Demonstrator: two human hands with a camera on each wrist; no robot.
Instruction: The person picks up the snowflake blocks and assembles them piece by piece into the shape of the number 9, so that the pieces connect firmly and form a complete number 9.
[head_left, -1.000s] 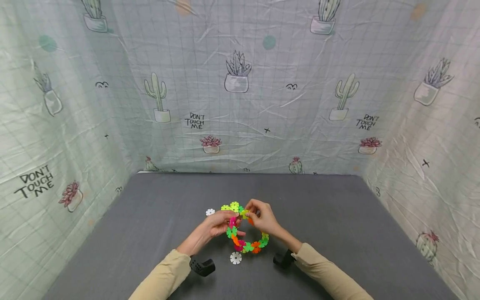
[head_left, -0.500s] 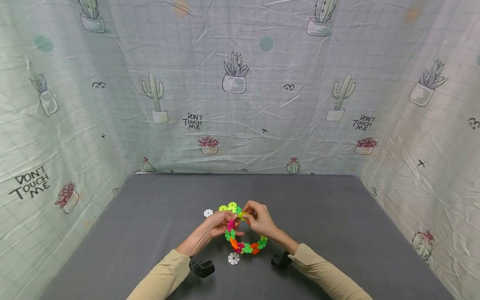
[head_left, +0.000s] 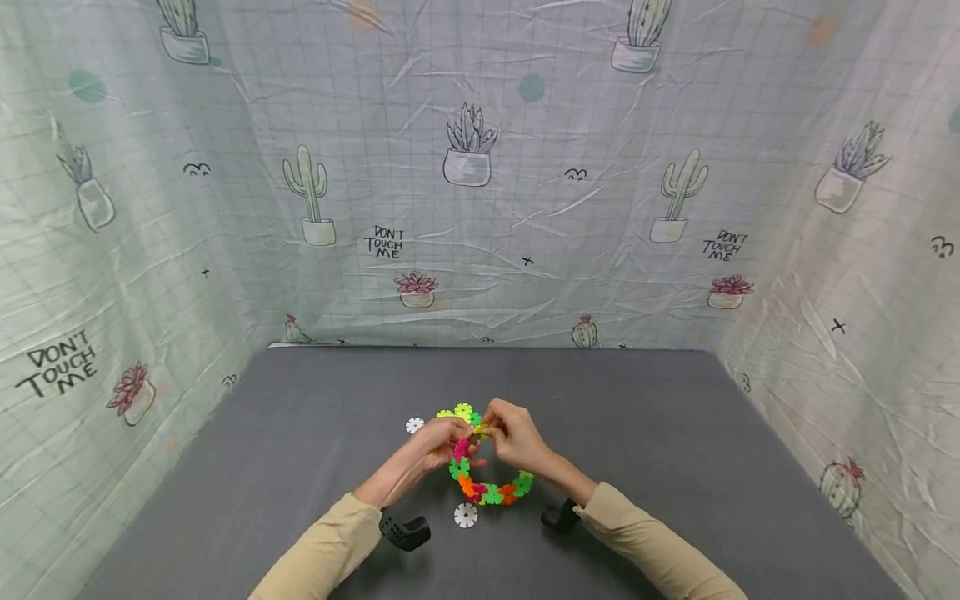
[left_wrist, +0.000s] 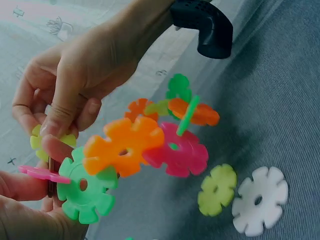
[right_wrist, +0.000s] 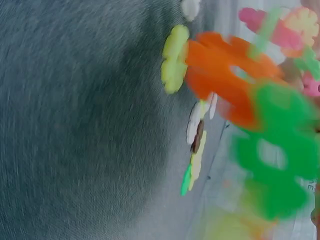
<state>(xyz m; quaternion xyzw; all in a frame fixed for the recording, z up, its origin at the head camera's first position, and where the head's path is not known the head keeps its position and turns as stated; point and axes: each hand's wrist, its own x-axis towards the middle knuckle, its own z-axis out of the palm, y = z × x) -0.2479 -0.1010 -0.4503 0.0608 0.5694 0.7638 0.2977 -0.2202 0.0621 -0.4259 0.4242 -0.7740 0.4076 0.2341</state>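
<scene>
Colourful plastic snowflake discs are linked into a curved chain (head_left: 491, 494), held up over the table between both hands. My left hand (head_left: 438, 442) pinches the chain's left end near a pink disc (left_wrist: 44, 174), which slots into a green disc (left_wrist: 70, 200). Opposite it, my right hand (head_left: 520, 437) pinches a yellow disc (left_wrist: 37, 142) between thumb and fingers, right beside the left fingertips. Orange (left_wrist: 122, 147) and deep pink discs (left_wrist: 182, 157) follow along the chain. In the right wrist view, a blurred orange disc (right_wrist: 220, 62) and green disc (right_wrist: 280, 185) hang close to the camera.
On the grey table (head_left: 630, 400), a loose white disc (head_left: 466, 515) lies in front of the chain. Another white disc (head_left: 415, 425) and several yellow and green discs (head_left: 463, 412) lie behind the hands. A patterned curtain (head_left: 480, 217) encloses the back and sides.
The yellow disc between the fingertips has turned from face-on to nearly edge-on, close against the left fingers. The chain has shifted slightly, and both hands keep their grip.
</scene>
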